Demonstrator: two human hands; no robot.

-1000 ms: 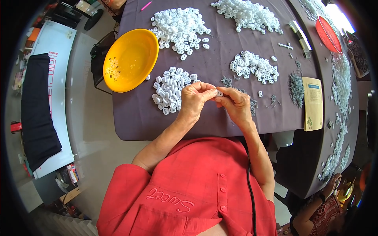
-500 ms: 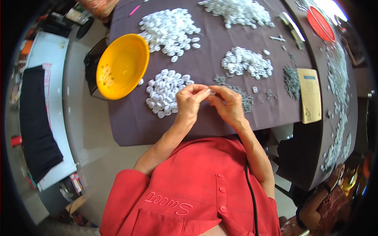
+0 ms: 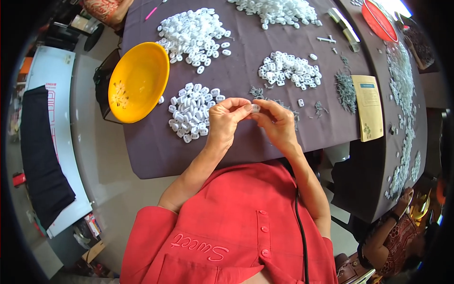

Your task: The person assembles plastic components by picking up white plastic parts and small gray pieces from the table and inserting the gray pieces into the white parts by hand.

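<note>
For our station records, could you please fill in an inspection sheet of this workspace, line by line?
Surface: table, covered in dark cloth.
Job's things: small white piece; white pile to its left; another white cluster farther off; grey parts to the right.
Clutter: yellow bowl at the left edge; tan booklet at the right; pink stick at the far left.
Hands: left hand and right hand meet, fingertips pinching the small white piece.
Cables: black cord down the red shirt.
Surroundings: another person at lower right.
</note>
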